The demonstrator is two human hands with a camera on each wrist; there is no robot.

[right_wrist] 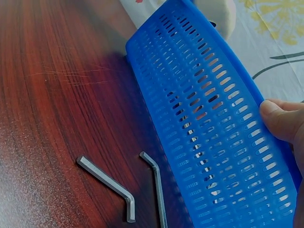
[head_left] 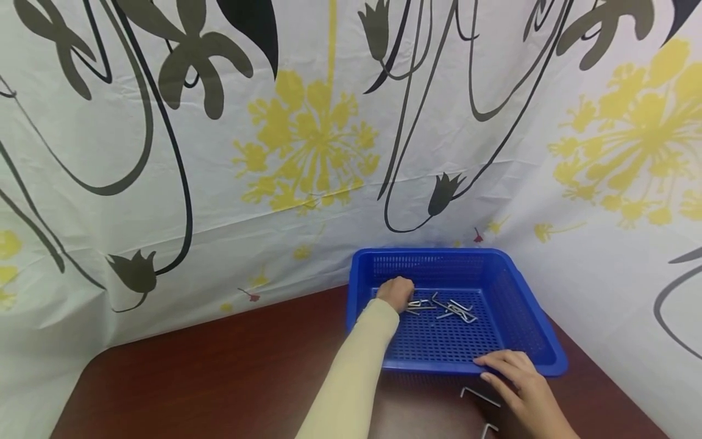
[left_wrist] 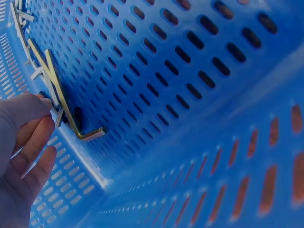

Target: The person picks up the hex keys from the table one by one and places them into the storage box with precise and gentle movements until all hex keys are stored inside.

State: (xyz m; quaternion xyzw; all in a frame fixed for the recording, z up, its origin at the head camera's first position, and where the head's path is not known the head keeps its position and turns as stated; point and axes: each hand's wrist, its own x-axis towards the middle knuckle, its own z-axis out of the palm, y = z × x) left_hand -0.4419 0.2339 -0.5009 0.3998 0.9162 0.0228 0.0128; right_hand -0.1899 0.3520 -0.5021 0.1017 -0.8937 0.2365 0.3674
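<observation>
A blue plastic basket [head_left: 526, 311] with slotted walls stands on the table, several metal hex keys [head_left: 457, 310] lying loose on its floor. My left hand [head_left: 396, 294] reaches inside, at the left end of these keys. In the left wrist view, the thumb and fingers of that hand [left_wrist: 28, 128] pinch at a short silver hex key [left_wrist: 59, 117], beside a longer brass-toned one [left_wrist: 66, 102]. My right hand [head_left: 518, 381] grips the basket's near rim, its thumb [right_wrist: 273, 111] on the outer side.
Two hex keys lie on the dark red-brown table outside the basket, one silver key [right_wrist: 109, 183] and another [right_wrist: 159, 185] closer to its wall. Behind the table hangs a white cloth [head_left: 307, 256] with yellow and grey plant prints, right beside the basket's far side.
</observation>
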